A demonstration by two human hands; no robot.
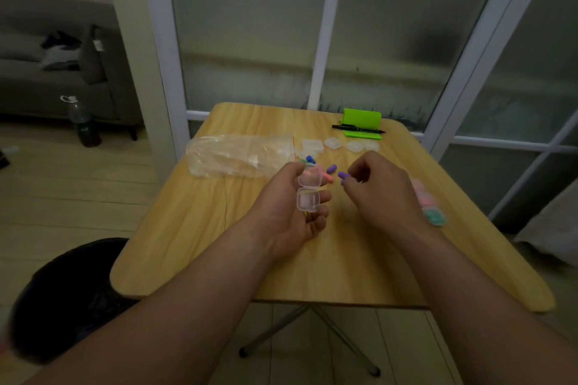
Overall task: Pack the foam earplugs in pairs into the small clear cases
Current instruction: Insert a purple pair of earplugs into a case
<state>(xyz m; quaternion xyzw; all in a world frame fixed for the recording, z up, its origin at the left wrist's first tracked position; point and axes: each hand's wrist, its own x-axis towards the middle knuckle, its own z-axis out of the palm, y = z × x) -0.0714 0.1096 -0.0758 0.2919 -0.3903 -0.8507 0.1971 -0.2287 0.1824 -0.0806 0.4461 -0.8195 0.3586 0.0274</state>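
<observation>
Risk: the purple earplug (343,177) could slip from the right hand (380,189) before reaching the open clear case (309,194), since the fingertip pinch is shallow; the case could tip in the left hand (291,203), which cradles it on its fingers. The case sits just left of the plug, above table (312,259) centre. Loose earplugs (319,166) and empty cases (341,144) lie toward the far edge.

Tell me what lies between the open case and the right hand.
Head view: between open case and right hand lie a pink earplug and purple earplug.
</observation>
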